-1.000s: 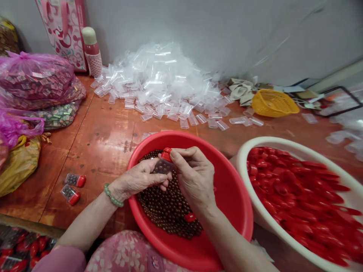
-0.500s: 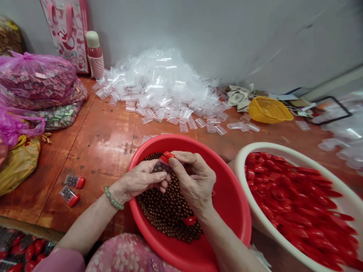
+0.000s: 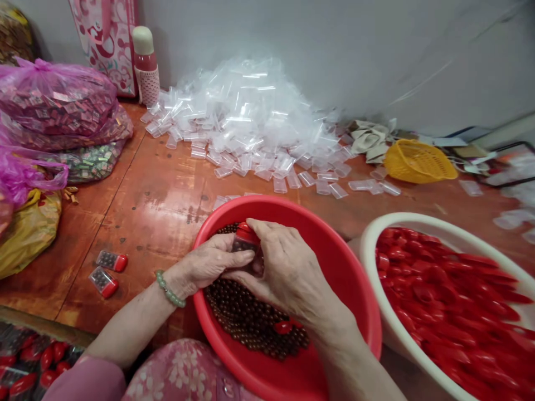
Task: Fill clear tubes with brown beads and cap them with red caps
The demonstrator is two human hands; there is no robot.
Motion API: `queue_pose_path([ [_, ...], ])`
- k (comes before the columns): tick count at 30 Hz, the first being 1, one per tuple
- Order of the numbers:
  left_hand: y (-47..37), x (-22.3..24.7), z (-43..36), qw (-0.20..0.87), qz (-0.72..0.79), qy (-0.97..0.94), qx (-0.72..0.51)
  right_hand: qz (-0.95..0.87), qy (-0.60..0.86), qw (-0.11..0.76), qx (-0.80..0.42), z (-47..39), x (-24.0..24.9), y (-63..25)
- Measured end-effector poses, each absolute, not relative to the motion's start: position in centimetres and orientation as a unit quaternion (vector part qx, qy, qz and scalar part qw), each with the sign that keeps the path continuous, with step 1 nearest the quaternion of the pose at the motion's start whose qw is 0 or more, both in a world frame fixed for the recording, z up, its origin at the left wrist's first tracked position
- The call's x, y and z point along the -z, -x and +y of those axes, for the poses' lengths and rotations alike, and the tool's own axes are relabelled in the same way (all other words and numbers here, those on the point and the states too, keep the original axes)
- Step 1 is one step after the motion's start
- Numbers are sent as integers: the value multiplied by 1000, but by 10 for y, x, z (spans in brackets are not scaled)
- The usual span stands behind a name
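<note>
My left hand grips a small clear plastic container that has a red cap and dark balls inside. Around the same container curls my right hand, with its fingertips at the cap and the thumb below; it hides part of the container. Both hands are above a red basin that holds a heap of shiny brown balls. A loose red piece lies on the balls. To the left, two filled, red-capped containers rest on the wooden surface.
A white basin full of red caps stands at right. Clear empty tubes are heaped by the wall. A yellow basket, pink flask and filled plastic bags stand around. More capped containers lie lower left.
My right hand has turned and closed around the container, where before its thumb and fingers pinched the red cap. The cap sits more upright on the container. The view has shifted slightly.
</note>
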State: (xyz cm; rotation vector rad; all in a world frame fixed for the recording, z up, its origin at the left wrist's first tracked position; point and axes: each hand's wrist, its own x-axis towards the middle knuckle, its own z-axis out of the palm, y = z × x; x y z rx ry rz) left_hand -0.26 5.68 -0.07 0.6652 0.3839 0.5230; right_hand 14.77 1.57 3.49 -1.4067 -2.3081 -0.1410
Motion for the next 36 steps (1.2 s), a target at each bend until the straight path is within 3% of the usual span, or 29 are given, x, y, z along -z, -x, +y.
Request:
queue_pose_path([
  [12, 4, -2, 56, 876, 190, -356, -264, -824, 486, 269, 114, 17, -21, -143],
  [19, -8, 3, 57, 882, 250, -303, -260, -831, 481, 253, 116, 15, -16, -140],
  [24, -11, 0, 48, 706, 434, -419, -372, -838, 469, 244, 136, 8, -8, -135],
  [30, 9, -15, 21, 589, 480, -552, -343, -846, 420, 298, 135, -10, -15, -119],
  [36, 109, -45, -14, 607, 437, -627, -217, -891, 386, 237, -30, -29, -13, -131],
])
